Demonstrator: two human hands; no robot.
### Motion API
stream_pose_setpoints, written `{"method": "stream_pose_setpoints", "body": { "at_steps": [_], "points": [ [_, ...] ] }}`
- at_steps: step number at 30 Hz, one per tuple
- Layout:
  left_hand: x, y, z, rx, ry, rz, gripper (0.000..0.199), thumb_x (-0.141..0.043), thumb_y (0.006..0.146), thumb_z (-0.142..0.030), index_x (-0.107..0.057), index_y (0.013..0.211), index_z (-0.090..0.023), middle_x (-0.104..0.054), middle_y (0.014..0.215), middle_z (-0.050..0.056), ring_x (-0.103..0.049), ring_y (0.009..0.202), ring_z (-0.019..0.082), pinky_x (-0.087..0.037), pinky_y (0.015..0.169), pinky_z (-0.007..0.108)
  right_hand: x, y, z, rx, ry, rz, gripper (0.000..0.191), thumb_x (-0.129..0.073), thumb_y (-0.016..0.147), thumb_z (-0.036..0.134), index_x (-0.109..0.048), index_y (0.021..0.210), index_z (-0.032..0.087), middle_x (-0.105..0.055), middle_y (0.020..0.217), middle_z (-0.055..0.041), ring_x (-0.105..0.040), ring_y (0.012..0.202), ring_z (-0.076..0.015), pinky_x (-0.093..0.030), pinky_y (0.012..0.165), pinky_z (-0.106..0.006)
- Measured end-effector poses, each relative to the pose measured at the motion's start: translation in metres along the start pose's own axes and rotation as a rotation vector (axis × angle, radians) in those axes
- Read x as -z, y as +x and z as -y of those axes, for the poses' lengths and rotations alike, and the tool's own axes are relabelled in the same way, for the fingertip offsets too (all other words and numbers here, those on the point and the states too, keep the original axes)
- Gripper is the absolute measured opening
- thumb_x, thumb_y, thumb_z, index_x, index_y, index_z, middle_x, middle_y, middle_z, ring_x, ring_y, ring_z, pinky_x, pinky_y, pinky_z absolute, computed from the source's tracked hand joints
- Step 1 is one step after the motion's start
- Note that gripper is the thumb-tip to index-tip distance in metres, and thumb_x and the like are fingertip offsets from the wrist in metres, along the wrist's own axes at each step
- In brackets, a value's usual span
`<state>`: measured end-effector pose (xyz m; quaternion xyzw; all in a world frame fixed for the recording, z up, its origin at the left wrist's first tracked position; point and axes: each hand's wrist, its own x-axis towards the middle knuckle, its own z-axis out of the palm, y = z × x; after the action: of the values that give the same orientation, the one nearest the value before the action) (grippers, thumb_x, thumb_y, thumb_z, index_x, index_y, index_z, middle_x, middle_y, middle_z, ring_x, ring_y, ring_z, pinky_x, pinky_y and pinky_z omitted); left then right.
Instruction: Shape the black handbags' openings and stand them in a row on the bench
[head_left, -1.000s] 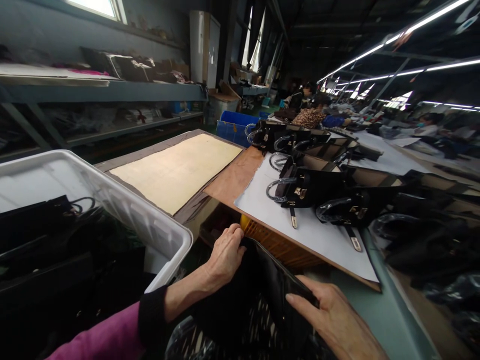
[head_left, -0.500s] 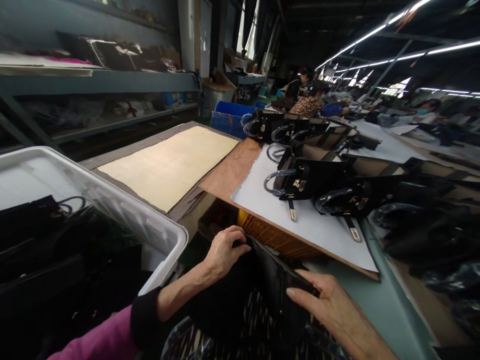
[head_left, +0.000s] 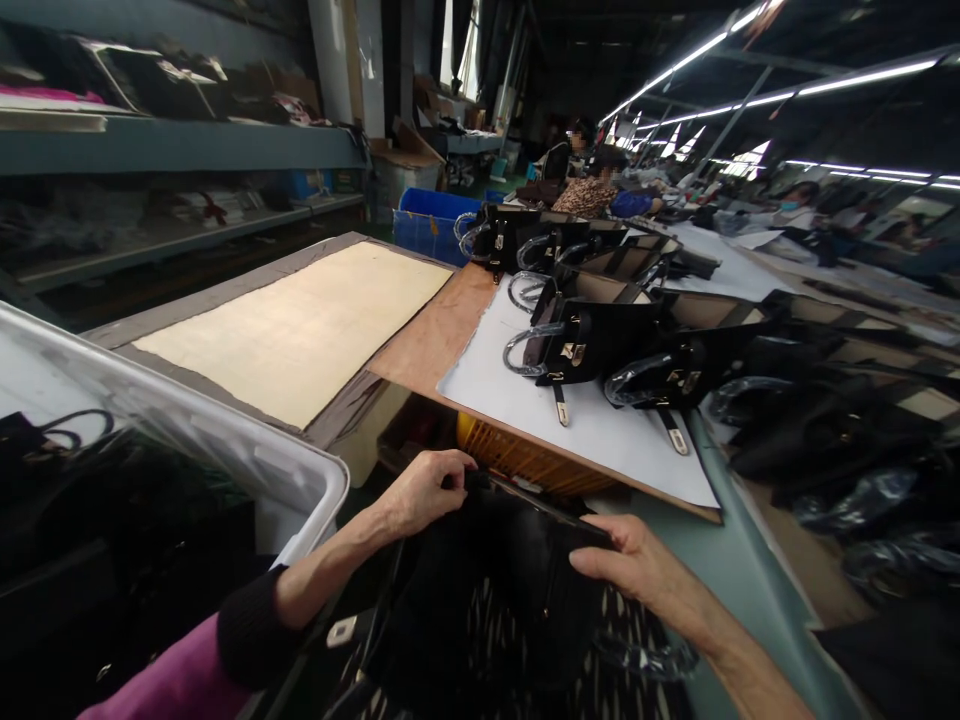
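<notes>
A black handbag [head_left: 517, 560] lies across my lap, its upper edge held between both hands. My left hand [head_left: 431, 492] pinches that edge at its left end, fingers closed. At the right end, my right hand [head_left: 626, 560] grips the same edge between thumb and fingers. A plastic-wrapped handle [head_left: 645, 655] hangs below my right hand. To the left of the bag, a strap end with a pale metal plate [head_left: 342, 631] sticks out. Much of the bag's dark body blends into shadow, so its inside is hard to make out.
Several black handbags [head_left: 600, 340] with wrapped handles stand on a white-covered board [head_left: 495, 375]. A white bin [head_left: 315, 480] holding black bags is at my left. Beyond lies a cream sheet [head_left: 300, 330]. An orange basket [head_left: 525, 455] sits under the board; people work farther back.
My view has shifted to the right. The bag's upper edge looks more level, and the strap plate and wrapped handle now show more plainly. Both hands keep their hold.
</notes>
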<state>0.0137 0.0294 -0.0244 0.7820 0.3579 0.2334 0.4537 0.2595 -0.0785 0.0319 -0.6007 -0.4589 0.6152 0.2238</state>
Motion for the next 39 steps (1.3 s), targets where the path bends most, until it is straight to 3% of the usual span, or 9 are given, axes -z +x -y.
{"method": "stream_pose_setpoints", "body": {
  "at_steps": [4, 11, 17, 24, 28, 33, 39],
  "points": [
    [-0.006, 0.006, 0.006, 0.039, -0.006, -0.027, 0.011, -0.048, 0.063, -0.008, -0.048, 0.055, -0.016, -0.065, 0.083, 0.001, -0.058, 0.081, 0.015, -0.040, 0.070, 0.021, 0.004, 0.000, -0.007, -0.018, -0.005, -0.063, 0.016, -0.058, 0.071, 0.029, -0.057, 0.073, 0.014, -0.048, 0.056, 0.0046, -0.040, 0.050, -0.0076, -0.029, 0.046, -0.018],
    [0.001, 0.014, -0.004, -0.057, -0.022, 0.083, 0.014, -0.043, 0.062, -0.005, -0.041, 0.052, -0.016, -0.064, 0.100, 0.004, -0.057, 0.088, 0.014, -0.039, 0.074, 0.020, 0.005, 0.004, -0.014, 0.023, -0.097, -0.112, 0.032, -0.056, 0.071, 0.046, -0.060, 0.075, 0.015, -0.058, 0.065, 0.0003, -0.050, 0.061, -0.0138, -0.039, 0.056, -0.022],
    [0.003, 0.017, 0.000, 0.020, 0.021, 0.115, 0.010, -0.045, 0.065, -0.011, -0.051, 0.057, -0.015, -0.063, 0.079, 0.001, -0.054, 0.069, 0.011, -0.039, 0.066, 0.021, 0.005, 0.006, -0.020, 0.013, -0.203, -0.178, 0.029, -0.053, 0.075, 0.043, -0.061, 0.077, 0.015, -0.056, 0.063, 0.0021, -0.048, 0.059, -0.0117, -0.038, 0.055, -0.020],
    [-0.002, 0.016, 0.004, 0.039, -0.017, 0.073, 0.011, -0.045, 0.063, -0.011, -0.046, 0.053, -0.015, -0.063, 0.079, 0.001, -0.053, 0.072, 0.012, -0.038, 0.067, 0.021, 0.002, 0.009, -0.036, 0.008, -0.256, -0.298, 0.029, -0.049, 0.078, 0.043, -0.061, 0.076, 0.017, -0.056, 0.059, 0.0034, -0.048, 0.055, -0.0109, -0.037, 0.053, -0.020],
    [-0.002, 0.016, 0.002, 0.053, -0.016, 0.072, 0.012, -0.045, 0.063, -0.011, -0.045, 0.052, -0.015, -0.063, 0.075, 0.001, -0.054, 0.070, 0.013, -0.038, 0.065, 0.021, 0.000, 0.011, -0.037, 0.094, -0.311, -0.360, 0.027, -0.049, 0.079, 0.041, -0.063, 0.082, 0.018, -0.063, 0.073, 0.0011, -0.055, 0.069, -0.0148, -0.042, 0.063, -0.023],
    [-0.003, 0.017, 0.002, 0.041, -0.002, 0.045, 0.011, -0.045, 0.063, -0.011, -0.047, 0.053, -0.016, -0.062, 0.071, 0.000, -0.055, 0.071, 0.013, -0.039, 0.067, 0.021, -0.006, 0.013, -0.042, 0.191, -0.389, -0.576, 0.028, -0.055, 0.076, 0.034, -0.061, 0.101, 0.022, -0.065, 0.100, -0.0016, -0.056, 0.095, -0.0186, -0.041, 0.087, -0.030],
    [-0.005, 0.017, 0.003, 0.087, 0.011, 0.031, 0.009, -0.046, 0.064, -0.014, -0.052, 0.057, -0.015, -0.064, 0.072, 0.000, -0.054, 0.065, 0.012, -0.040, 0.063, 0.021, -0.009, 0.015, -0.043, 0.234, -0.389, -0.599, 0.023, -0.056, 0.077, 0.032, -0.066, 0.094, 0.021, -0.068, 0.096, -0.0024, -0.060, 0.089, -0.0175, -0.044, 0.085, -0.029]
  ]
}}
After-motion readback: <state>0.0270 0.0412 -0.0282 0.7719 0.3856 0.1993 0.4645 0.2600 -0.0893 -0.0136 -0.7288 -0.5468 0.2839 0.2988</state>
